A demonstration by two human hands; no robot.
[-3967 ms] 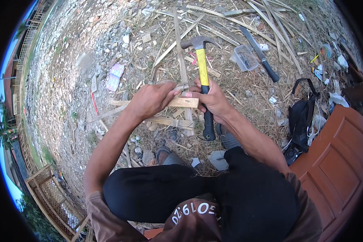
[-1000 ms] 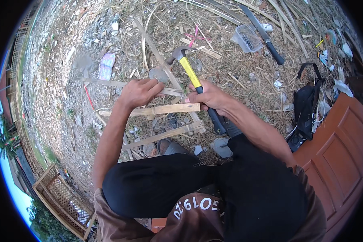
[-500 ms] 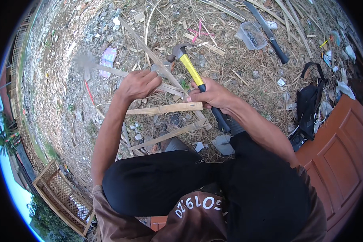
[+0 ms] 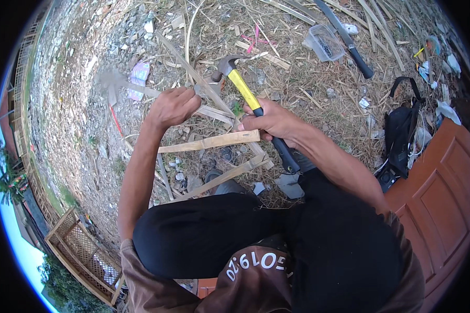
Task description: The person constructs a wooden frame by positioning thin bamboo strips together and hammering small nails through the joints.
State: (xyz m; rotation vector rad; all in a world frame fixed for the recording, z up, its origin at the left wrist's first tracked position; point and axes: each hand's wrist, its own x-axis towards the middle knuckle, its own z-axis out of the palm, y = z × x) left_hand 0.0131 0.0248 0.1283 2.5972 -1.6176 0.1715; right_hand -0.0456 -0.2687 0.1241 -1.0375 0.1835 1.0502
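A claw hammer with a yellow and black handle is in my right hand, whose fingers wrap the handle below the yellow part. Its head points up and to the left, above the slats. My left hand is closed in a fist around a thin wooden slat, which shows on both sides of it. Below the hands lies a paler bamboo slat, part of a frame of crossed strips. A long strip slants to the far left, and a lower strip lies near my knee. My right thumb is close to the joint.
A clear plastic box with small dark pieces stands at the far right, beside a long dark-handled blade. A black bag lies near a reddish-brown panelled board. Wood scraps and stones litter the ground. A lattice frame stands at left.
My left hand has slid slightly left along the slat. The hammer and my right hand have barely shifted.
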